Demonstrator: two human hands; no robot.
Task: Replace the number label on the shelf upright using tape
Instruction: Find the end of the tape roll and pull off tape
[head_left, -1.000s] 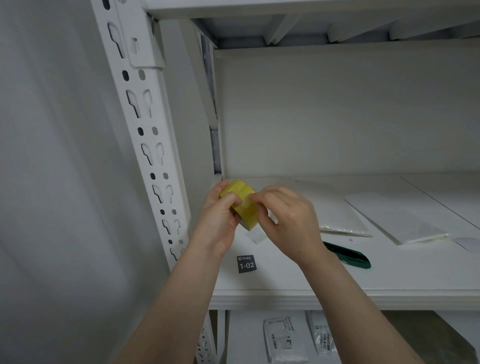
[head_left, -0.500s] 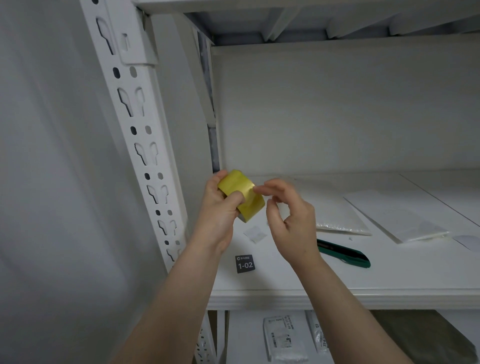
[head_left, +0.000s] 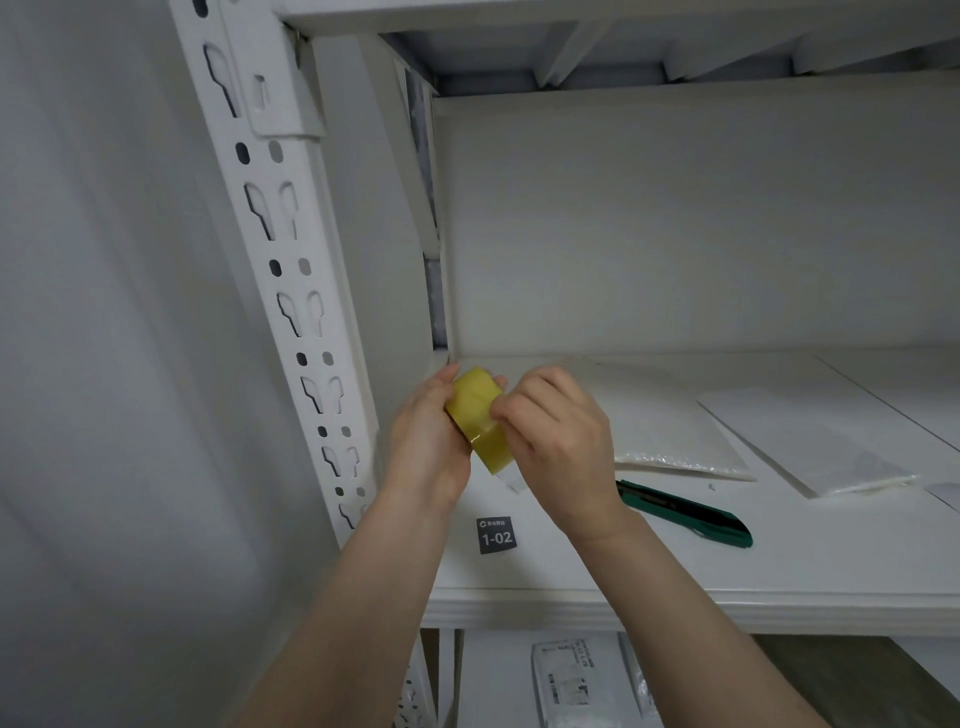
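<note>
upright: white slotted shelf upright (head_left: 291, 291) runs from upper left down to lower centre. I see no label on its face.
left hand: left hand (head_left: 426, 447) is at mid-frame with its fingers wrapped round the yellow tape roll (head_left: 475, 415), holding it above the shelf board (head_left: 597, 566).
tape roll: sits between both hands, just right of the upright and not touching it.
right hand: right hand (head_left: 558, 452) has curled fingertips pinching at the roll's outer wrap. I can't tell if the free end is lifted.
label: dark "1-02" number label (head_left: 496, 535) lies flat on the board below the hands, untouched.
knife: green utility knife (head_left: 685, 514) lies on the board at lower centre-right.
step: my read is that I'm picking the tape end loose, and the label isn't mounted yet.
next: needs a strip pulled and cut with the knife nearby, then a free hand to set the label on the upright.
</note>
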